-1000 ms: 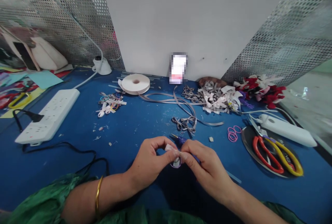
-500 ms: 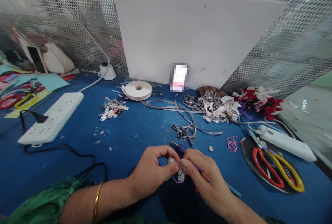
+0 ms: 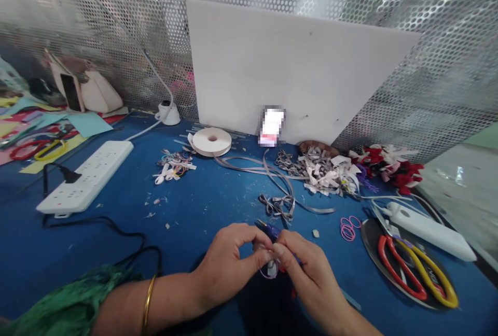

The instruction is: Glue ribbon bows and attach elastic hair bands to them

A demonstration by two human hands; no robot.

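Lower in the head view than a second ago, both hands have shifted along with the whole bench, as if the wearer's head had tipped up; the pale end that stuck up above the left fingers is now tucked mostly out of sight. From where I stand, the left hand [image 3: 229, 257] and right hand [image 3: 313, 266] meet thumb to thumb, fingers drawn in to a tight pinch on a small purple loop [image 3: 268, 277]. It hangs just under the thumbs, over the near side of the blue table [image 3: 218, 198], with a whitish strip [image 3: 271, 268] showing inside it. Which fingertip presses which layer I can't tell.

To do this well, I'd say, keep the left pinch steady, let the right thumb do the smoothing, and hold the loop free so it doesn't get caught in the fold. A blue tool with a pointed tip [image 3: 272, 230] lies just beyond the fingers, so knuckles should stay off that tip. Grey bows [image 3: 277, 205] sit farther back, apart from the work.
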